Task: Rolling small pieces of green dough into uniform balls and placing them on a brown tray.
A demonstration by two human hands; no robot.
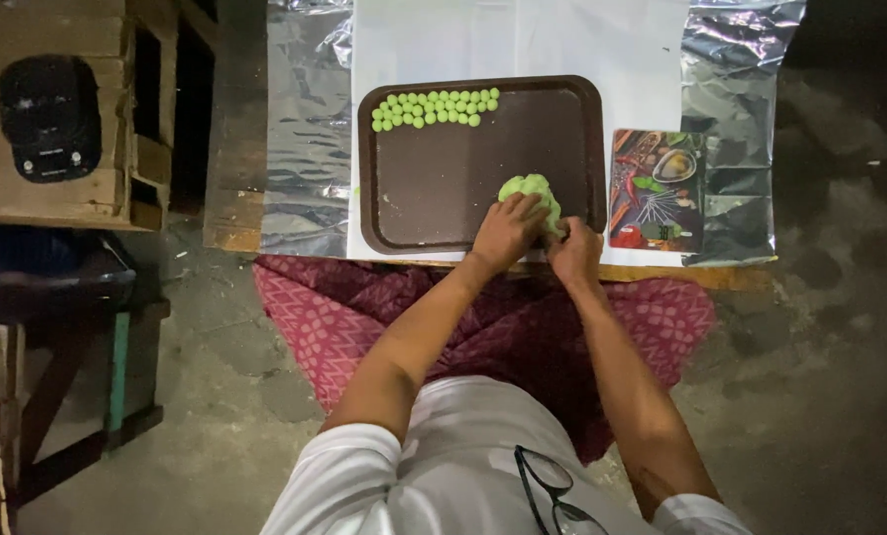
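With two short rows of small green balls [434, 108] lined along the brown tray's [443, 188] far edge, my left hand [506, 230] and right hand [574, 250] pinch the large dough lump [529, 188] remaining at its near right.

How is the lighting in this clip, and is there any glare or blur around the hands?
Head view: light falls on the brown rectangular tray; the floor edges go dark. The crinkled silver foil glares. Both hands, left hand and right hand, look sharp on the green dough lump.
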